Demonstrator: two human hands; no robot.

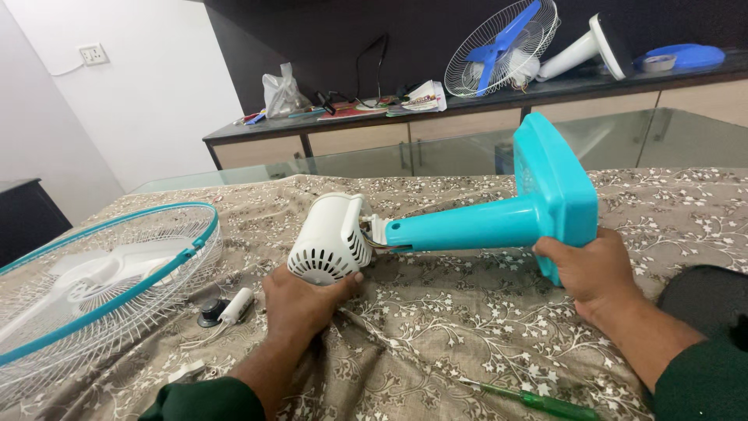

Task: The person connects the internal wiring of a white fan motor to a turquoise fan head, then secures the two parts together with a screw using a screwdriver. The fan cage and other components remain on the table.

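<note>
A table fan body lies on its side on the floral cloth (436,335). Its white vented motor housing (327,238) points left and its turquoise stand and base (545,191) point right. My left hand (300,300) grips the underside of the motor housing. My right hand (588,269) holds the lower edge of the turquoise base. Wires show at the joint between housing and stand.
A turquoise-rimmed wire fan guard with white blades (93,281) lies at the left. A small black knob and a white part (226,308) sit beside it. A green screwdriver (545,404) lies near the front. On the back counter stand another fan guard (502,47) and clutter.
</note>
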